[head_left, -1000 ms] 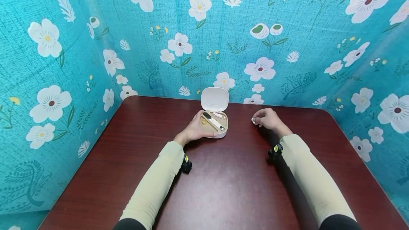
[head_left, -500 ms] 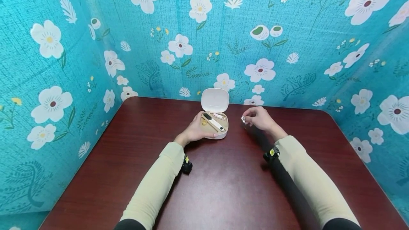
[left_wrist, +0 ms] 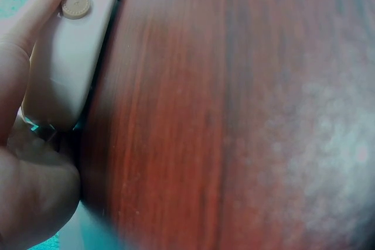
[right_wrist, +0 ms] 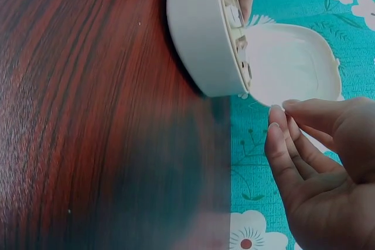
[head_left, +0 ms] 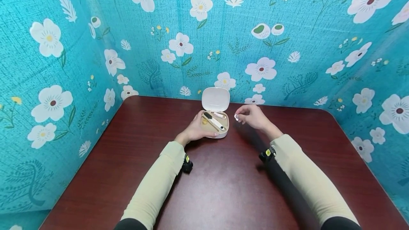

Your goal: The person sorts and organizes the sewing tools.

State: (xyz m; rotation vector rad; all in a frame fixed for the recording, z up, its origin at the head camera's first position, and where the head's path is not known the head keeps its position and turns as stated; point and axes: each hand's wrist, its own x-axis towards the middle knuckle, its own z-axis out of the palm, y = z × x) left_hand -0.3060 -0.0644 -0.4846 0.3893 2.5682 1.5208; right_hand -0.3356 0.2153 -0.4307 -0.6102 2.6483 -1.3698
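Observation:
An open white hinged case (head_left: 222, 135) stands near the table's far edge, its lid (head_left: 215, 98) tipped back. My left hand (head_left: 194, 129) grips the case round its left side, with the thumb along the front near a beige round button (left_wrist: 76, 4). Inside lie a long black-and-white tool (head_left: 213, 120), a small golden dotted piece (head_left: 205, 121) and a pale slim piece (head_left: 219, 115). Just right of the case, my right hand (head_left: 255, 118) pinches a small white round thing (head_left: 236, 117) between thumb and fingertips, raised off the table. Its kind is too small to tell.
The dark red-brown wooden table (head_left: 204, 191) has rounded far corners. A turquoise flowered cloth (head_left: 198, 38) hangs close behind its far edge and along both sides. Black wrist cameras sit at both cuffs.
My right hand has moved left toward the case, carrying the small white round thing. My left hand and the case have stayed in place.

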